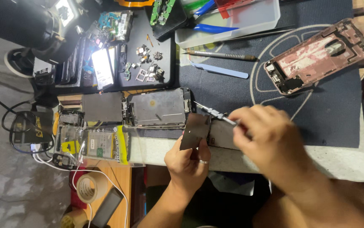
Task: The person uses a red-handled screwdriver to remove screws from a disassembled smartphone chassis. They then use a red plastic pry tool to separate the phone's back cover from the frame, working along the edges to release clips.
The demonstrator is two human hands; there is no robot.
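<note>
At the front edge of the dark work mat [232, 90], two bare hands are working on a phone part. The left hand [188, 158], with a ring on one finger, is pinching a thin dark plate [194, 131] and holding it up on its edge, just off the mat's front edge. Its fingers are closed snugly around the bottom of the plate. The right hand [266, 135] is curling tight around the metal tweezers [213, 113], and the tips are pointing at the top corner of the plate. I cannot tell if the tips are touching it, because that spot is blurry.

The work looks to be well along, I think. To the left of the mat's front edge, an opened phone frame [158, 107] is lying flat with its insides showing. At the mat's far right corner, a pink phone back shell [321, 55] is lying empty. Just beyond the mat's left edge, tiny loose parts [148, 65] are sitting in a heap on a black tray. So a lot is taken apart already, and the plate is the piece in hand now.
</note>
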